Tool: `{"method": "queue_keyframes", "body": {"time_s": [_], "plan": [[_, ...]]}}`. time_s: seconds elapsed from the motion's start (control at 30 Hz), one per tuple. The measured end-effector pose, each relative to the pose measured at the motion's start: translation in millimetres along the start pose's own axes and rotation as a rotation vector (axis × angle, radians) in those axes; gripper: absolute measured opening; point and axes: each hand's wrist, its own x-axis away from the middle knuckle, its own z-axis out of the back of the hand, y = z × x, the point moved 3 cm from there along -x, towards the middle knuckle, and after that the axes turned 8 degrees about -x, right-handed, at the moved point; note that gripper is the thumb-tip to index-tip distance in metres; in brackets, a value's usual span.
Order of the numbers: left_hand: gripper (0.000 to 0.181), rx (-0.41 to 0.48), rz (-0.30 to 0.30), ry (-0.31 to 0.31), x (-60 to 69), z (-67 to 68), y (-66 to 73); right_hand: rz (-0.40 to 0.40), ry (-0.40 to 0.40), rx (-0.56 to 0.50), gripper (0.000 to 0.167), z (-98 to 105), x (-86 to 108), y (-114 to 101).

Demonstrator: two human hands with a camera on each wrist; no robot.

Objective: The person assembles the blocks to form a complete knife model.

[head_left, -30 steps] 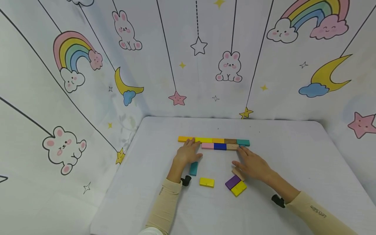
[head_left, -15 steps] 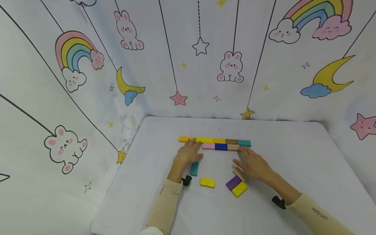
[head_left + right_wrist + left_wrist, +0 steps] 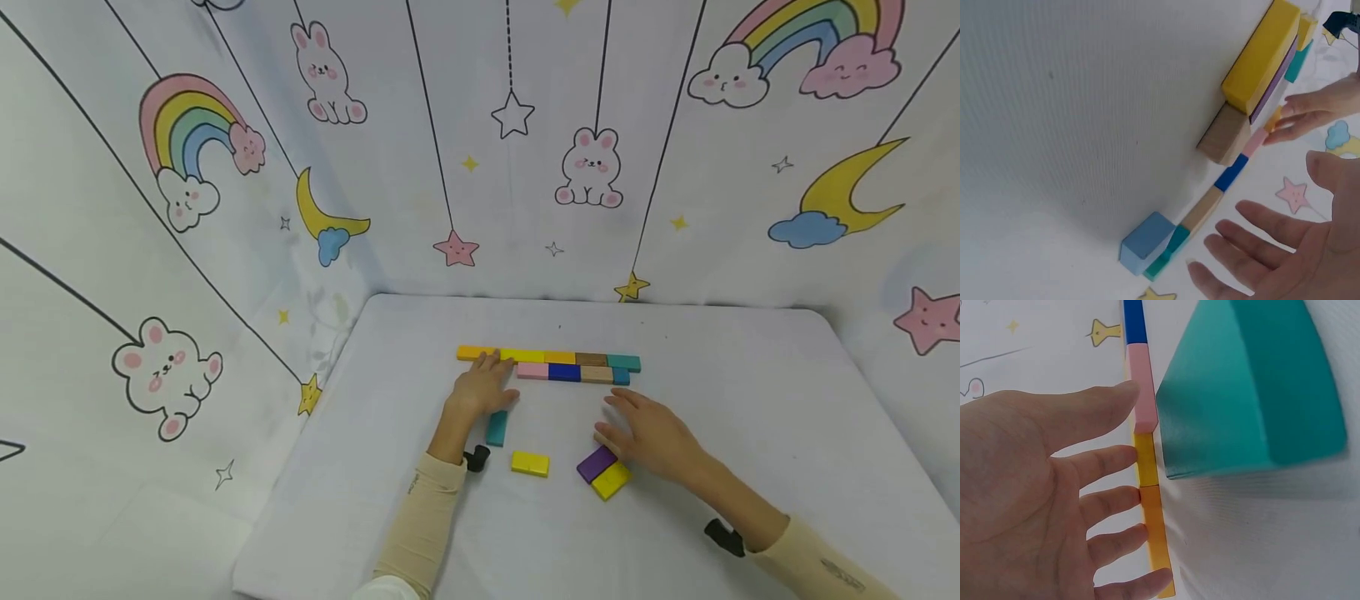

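In the head view my left hand point(image 3: 478, 393) rests its fingertips on the left part of the back row, at its orange block point(image 3: 472, 353) and long yellow block point(image 3: 525, 356). Straight fingers lie along these blocks in the left wrist view, with the thumb by the pink block point(image 3: 1142, 387). My right hand point(image 3: 658, 437) is spread just in front of the small blue block point(image 3: 621, 377), which ends the front row beside a light wooden block point(image 3: 597, 374). Nothing is held in it, and it partly covers another wooden block.
A teal block point(image 3: 496, 428) lies by my left wrist. Nearer the front are a yellow block point(image 3: 530, 464), a purple block point(image 3: 597, 464) and another yellow block point(image 3: 612, 480) touching the purple one. The patterned wall point(image 3: 510, 192) stands behind the white table point(image 3: 360, 500).
My right hand has drawn back from the right end of the front row, uncovering the small blue block there. My left hand has stayed in place.
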Motion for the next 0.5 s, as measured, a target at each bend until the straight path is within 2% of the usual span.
{"method": "queue_keyframes", "body": {"time_s": [0.17,0.5], "plan": [[0.069,-0.003,0.007,-0.003,-0.5,1.0,0.5,-0.026,-0.035,0.011,0.06,0.4,12.2,-6.5],[0.067,0.0,-0.006,0.018,5.1,6.1,2.3,-0.009,-0.092,0.067,0.059,-0.1,36.5,-21.1]]}}
